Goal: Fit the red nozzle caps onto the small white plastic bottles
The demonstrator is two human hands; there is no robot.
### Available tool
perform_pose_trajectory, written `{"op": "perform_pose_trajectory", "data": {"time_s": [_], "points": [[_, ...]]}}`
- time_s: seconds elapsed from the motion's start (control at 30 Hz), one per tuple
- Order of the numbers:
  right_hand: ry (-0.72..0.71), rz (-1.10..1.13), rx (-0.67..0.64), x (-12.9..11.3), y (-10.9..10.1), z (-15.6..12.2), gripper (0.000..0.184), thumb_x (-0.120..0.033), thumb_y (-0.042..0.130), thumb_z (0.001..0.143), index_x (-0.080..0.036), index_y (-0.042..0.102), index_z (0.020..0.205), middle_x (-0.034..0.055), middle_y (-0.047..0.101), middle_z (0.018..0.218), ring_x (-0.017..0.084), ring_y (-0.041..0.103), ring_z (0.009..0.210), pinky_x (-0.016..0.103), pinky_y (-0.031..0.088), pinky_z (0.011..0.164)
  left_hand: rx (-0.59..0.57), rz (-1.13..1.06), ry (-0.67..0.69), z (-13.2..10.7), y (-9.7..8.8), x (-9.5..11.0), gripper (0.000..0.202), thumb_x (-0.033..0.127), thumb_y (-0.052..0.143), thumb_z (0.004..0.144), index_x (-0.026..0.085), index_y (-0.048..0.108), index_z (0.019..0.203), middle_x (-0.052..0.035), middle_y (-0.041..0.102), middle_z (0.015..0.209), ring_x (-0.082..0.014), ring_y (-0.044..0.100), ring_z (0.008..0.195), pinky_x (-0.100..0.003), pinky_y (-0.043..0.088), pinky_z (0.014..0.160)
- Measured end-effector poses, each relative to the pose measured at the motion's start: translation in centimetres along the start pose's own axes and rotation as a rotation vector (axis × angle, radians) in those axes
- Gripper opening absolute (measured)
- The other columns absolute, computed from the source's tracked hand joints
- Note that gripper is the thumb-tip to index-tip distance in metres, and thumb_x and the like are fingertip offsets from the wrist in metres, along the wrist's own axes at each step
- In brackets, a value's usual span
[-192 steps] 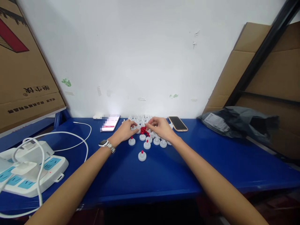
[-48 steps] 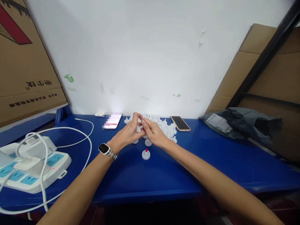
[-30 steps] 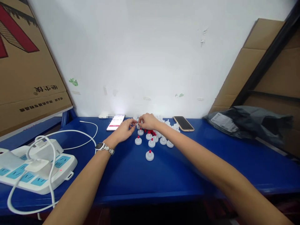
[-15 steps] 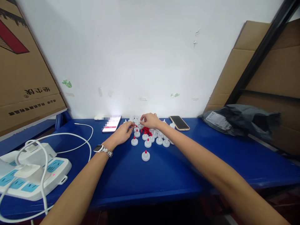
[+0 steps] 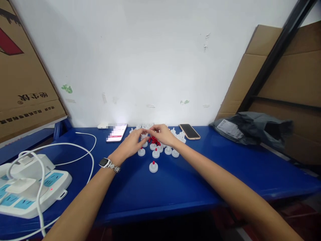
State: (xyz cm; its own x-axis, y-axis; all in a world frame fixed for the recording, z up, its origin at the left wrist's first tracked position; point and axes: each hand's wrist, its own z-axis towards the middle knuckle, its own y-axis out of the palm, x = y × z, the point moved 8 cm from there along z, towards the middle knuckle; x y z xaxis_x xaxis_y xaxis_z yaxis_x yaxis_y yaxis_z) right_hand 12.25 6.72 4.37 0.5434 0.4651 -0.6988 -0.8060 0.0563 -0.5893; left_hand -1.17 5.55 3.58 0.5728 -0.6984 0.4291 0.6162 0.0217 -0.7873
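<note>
Several small white plastic caps lie on the blue table (image 5: 175, 180) near the wall, some fitted with a red tip. One capped piece (image 5: 153, 166) stands alone nearest me. A small heap of loose red tips (image 5: 154, 140) lies among them. My left hand (image 5: 132, 144), with a wristwatch (image 5: 105, 163) on its wrist, reaches into the cluster with fingers pinched on a white cap (image 5: 143, 136). My right hand (image 5: 162, 133) hovers over the red heap, its fingertips pinched together close to the left hand's; what they hold is too small to make out.
A lit phone (image 5: 116, 132) lies at the back left of the caps and a dark phone (image 5: 189, 131) at the back right. A white power strip (image 5: 30, 187) with cables sits at the left. A grey plastic bag (image 5: 250, 129) lies at the right. Cardboard leans on both sides.
Both hands pulled apart from working a piece together and went back to the cluster. In the last half second they have drawn close together again over the red heap.
</note>
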Motion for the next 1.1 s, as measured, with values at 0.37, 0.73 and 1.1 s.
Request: {"op": "perform_pose_trajectory", "data": {"time_s": [0.37,0.73,1.1], "points": [[-0.112,-0.754,-0.299,1.8,2.3,2.7,0.020,-0.039,0.067,0.080,-0.023,0.077,0.086,0.0132,0.066,0.098,0.031,0.048,0.102,0.043,0.027,0.089,-0.021,0.005,-0.006,0.0,0.2,-0.8,0.032,0.047,0.028,0.101,0.020,0.044,0.092,-0.0050,0.052,0.093,-0.0222,0.051,0.090,-0.040,0.042,0.085],[-0.056,-0.440,-0.058,1.4,-0.5,1.2,0.018,-0.034,0.061,0.086,-0.019,0.071,0.083,0.0086,0.065,0.099,0.024,0.052,0.102,0.040,0.033,0.093,-0.034,-0.019,0.019,-0.4,0.5,-0.2,0.023,0.042,0.036,0.099,0.020,0.043,0.098,-0.0067,0.054,0.099,-0.0224,0.054,0.092,-0.038,0.043,0.082],[0.155,0.737,0.044,1.1,0.0,-2.0,0.039,-0.049,0.078,0.069,-0.017,0.058,0.080,0.0008,0.067,0.066,0.015,0.066,0.058,0.024,0.044,0.051,-0.120,-0.035,-0.006,-0.3,1.2,1.1,0.030,0.049,0.034,0.099,0.022,0.044,0.105,-0.0055,0.059,0.098,-0.0225,0.058,0.089,-0.036,0.043,0.078]]}}
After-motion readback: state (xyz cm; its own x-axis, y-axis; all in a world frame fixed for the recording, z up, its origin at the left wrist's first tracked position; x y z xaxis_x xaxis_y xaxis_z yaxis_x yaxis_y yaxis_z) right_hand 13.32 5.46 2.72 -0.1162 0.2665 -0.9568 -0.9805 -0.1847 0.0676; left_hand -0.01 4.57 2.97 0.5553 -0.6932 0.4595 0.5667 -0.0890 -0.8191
